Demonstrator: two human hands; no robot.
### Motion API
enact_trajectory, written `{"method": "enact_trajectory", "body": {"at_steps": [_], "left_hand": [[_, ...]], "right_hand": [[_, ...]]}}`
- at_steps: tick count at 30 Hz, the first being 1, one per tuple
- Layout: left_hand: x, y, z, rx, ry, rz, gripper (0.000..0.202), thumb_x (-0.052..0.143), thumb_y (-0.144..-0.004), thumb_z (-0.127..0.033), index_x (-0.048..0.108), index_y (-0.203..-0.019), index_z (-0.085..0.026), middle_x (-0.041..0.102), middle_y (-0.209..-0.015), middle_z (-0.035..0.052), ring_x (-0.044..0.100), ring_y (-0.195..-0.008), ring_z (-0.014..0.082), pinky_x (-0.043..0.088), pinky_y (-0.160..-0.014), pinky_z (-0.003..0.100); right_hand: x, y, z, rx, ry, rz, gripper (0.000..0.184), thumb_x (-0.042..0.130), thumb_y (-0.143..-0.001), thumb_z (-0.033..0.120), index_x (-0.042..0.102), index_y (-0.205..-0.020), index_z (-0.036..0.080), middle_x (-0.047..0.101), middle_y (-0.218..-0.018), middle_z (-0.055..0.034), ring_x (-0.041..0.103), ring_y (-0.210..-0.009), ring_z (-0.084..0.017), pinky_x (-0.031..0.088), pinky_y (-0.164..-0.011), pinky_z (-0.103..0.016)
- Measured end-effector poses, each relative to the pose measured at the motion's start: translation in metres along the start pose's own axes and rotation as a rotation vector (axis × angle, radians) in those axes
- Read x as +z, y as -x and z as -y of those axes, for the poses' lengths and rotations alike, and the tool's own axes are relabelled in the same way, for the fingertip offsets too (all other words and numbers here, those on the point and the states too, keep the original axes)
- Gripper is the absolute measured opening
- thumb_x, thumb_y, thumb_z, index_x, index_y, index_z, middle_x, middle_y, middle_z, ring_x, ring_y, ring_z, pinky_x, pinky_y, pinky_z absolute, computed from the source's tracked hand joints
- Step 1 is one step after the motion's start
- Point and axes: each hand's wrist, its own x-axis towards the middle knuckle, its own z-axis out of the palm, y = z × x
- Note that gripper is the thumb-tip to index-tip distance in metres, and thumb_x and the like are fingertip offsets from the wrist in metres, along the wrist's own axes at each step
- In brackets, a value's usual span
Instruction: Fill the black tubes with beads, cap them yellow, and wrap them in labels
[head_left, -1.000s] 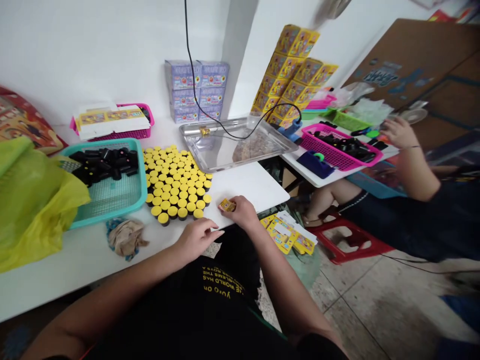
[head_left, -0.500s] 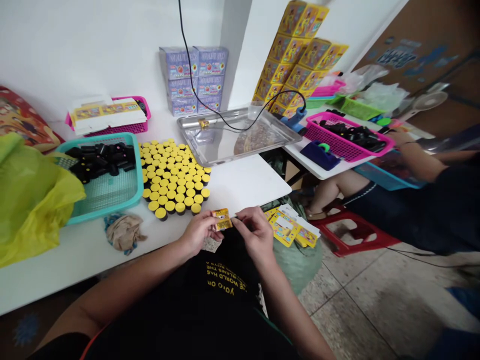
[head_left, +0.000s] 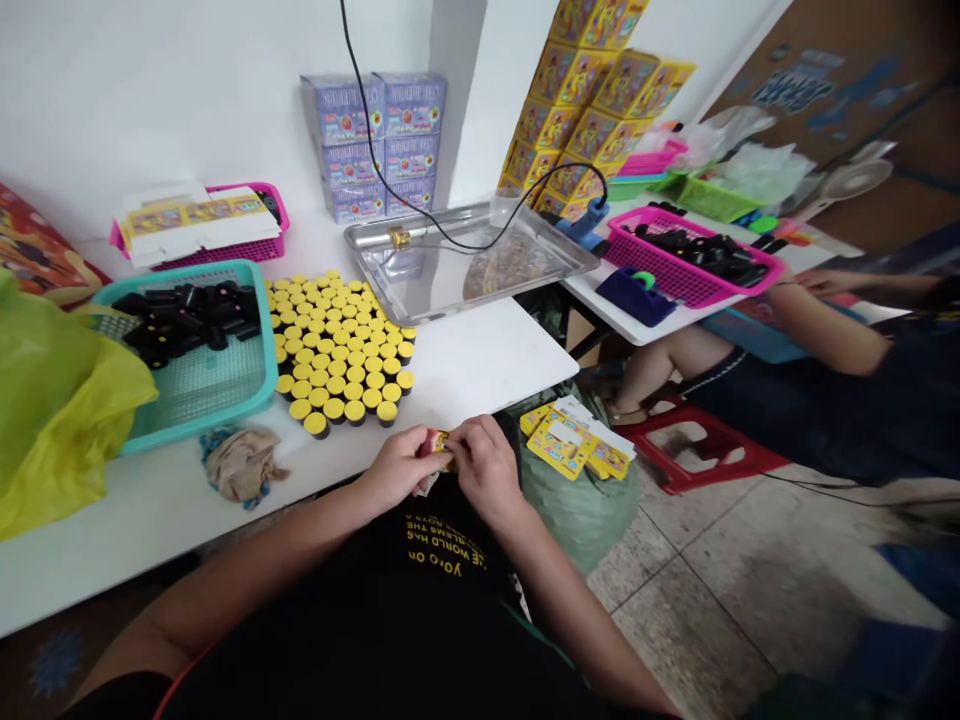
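Note:
In front of my black shirt, my left hand (head_left: 401,466) is closed on a small yellow printed label (head_left: 441,438) with a bit of red at its edge. The fingers of my right hand (head_left: 486,466) are pinched against the label's other side. Fingers cover most of it, and whether something lies under it is hidden. On the table beyond, many small black pots with yellow lids (head_left: 341,350) stand close together. A crumpled beige cloth (head_left: 241,465) lies left of my left hand.
A teal basket (head_left: 271,340) of black pieces and a yellow bag (head_left: 75,400) stand left. Behind are a metal tray (head_left: 442,305) and stacked boxes (head_left: 412,105). At right, yellow cards (head_left: 559,445) lie on a green sack (head_left: 585,510); a co-worker (head_left: 840,390) sits near a pink basket (head_left: 679,280).
My right hand has moved left, onto the label, and its fingers now cover much of it. The view has shifted slightly. The co-worker's arm has moved.

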Motion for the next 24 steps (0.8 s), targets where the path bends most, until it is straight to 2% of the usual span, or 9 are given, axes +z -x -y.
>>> {"method": "enact_trajectory", "body": {"at_steps": [3,6,10,12,14,17,20,22,24], "left_hand": [[-0.002,0.002,-0.002,-0.07,0.007,0.02,0.024,0.062,-0.079,-0.036,0.045,-0.073,-0.02,0.049,-0.047,-0.0065,0.045,-0.037,0.0085,0.032,-0.034,0.017],[-0.005,0.005,-0.004,-0.132,-0.018,0.007,0.017,0.06,-0.076,-0.029,0.047,-0.071,-0.02,0.049,-0.047,-0.0066,0.045,-0.035,0.0082,0.03,-0.031,0.017],[-0.006,0.008,-0.008,-0.213,-0.054,0.079,0.013,0.06,-0.074,-0.026,0.049,-0.07,-0.02,0.049,-0.046,-0.007,0.042,-0.032,0.0075,0.026,-0.028,0.016],[-0.005,0.007,-0.009,-0.27,-0.095,0.129,0.014,0.061,-0.073,-0.027,0.05,-0.07,-0.019,0.051,-0.047,-0.006,0.043,-0.032,0.0077,0.027,-0.028,0.016],[-0.006,0.005,-0.007,-0.339,-0.116,0.2,0.013,0.063,-0.07,-0.027,0.053,-0.069,-0.019,0.052,-0.046,-0.0052,0.043,-0.031,0.0082,0.027,-0.029,0.017],[-0.011,0.002,-0.004,-0.454,-0.078,0.392,0.013,0.065,-0.063,-0.027,0.058,-0.069,-0.017,0.051,-0.043,-0.0037,0.04,-0.03,0.0091,0.025,-0.029,0.018],[-0.016,0.004,-0.006,-0.509,-0.019,0.606,0.019,0.066,-0.059,-0.028,0.062,-0.073,-0.016,0.055,-0.047,-0.001,0.04,-0.03,0.0098,0.024,-0.03,0.02],[-0.018,0.006,-0.011,-0.465,-0.048,0.609,0.02,0.065,-0.063,-0.031,0.062,-0.077,-0.017,0.056,-0.051,-0.0007,0.041,-0.033,0.0102,0.026,-0.032,0.021],[-0.017,0.006,-0.017,-0.283,-0.211,0.426,0.016,0.062,-0.07,-0.032,0.059,-0.075,-0.018,0.055,-0.055,-0.001,0.045,-0.04,0.0109,0.031,-0.038,0.022]], "right_hand": [[0.003,0.006,0.001,-0.213,0.177,-0.029,0.014,0.047,-0.093,0.007,0.054,-0.092,0.019,0.056,-0.084,-0.0069,0.05,-0.079,-0.021,0.047,-0.071,-0.033],[0.002,0.01,0.0,-0.376,0.231,0.041,0.018,0.043,-0.092,0.004,0.054,-0.099,0.017,0.055,-0.084,-0.0071,0.047,-0.075,-0.02,0.046,-0.069,-0.033],[-0.006,0.014,-0.002,-0.473,0.276,0.13,0.016,0.045,-0.091,0.005,0.054,-0.097,0.017,0.054,-0.08,-0.006,0.046,-0.071,-0.02,0.046,-0.068,-0.033],[-0.01,0.019,-0.001,-0.4,0.235,0.129,0.015,0.045,-0.091,0.006,0.053,-0.093,0.019,0.054,-0.078,-0.0047,0.047,-0.07,-0.019,0.045,-0.065,-0.032],[-0.012,0.026,0.001,-0.226,0.122,0.139,0.015,0.044,-0.09,0.007,0.051,-0.088,0.02,0.053,-0.074,-0.0022,0.049,-0.066,-0.017,0.044,-0.061,-0.029],[-0.015,0.04,0.002,0.046,-0.078,0.227,0.016,0.045,-0.086,0.008,0.048,-0.081,0.022,0.054,-0.069,0.0012,0.052,-0.059,-0.014,0.042,-0.055,-0.025],[-0.025,0.05,-0.009,0.186,-0.101,0.281,0.011,0.047,-0.084,0.014,0.05,-0.079,0.023,0.058,-0.07,-0.0001,0.055,-0.06,-0.015,0.043,-0.056,-0.027],[-0.037,0.055,-0.024,0.282,-0.046,0.281,0.007,0.048,-0.084,0.02,0.054,-0.083,0.023,0.06,-0.07,-0.0016,0.057,-0.062,-0.018,0.044,-0.058,-0.029],[-0.052,0.061,-0.041,0.411,0.009,0.292,0.008,0.051,-0.081,0.025,0.058,-0.085,0.023,0.06,-0.069,-0.0022,0.058,-0.062,-0.019,0.044,-0.06,-0.031]]}}
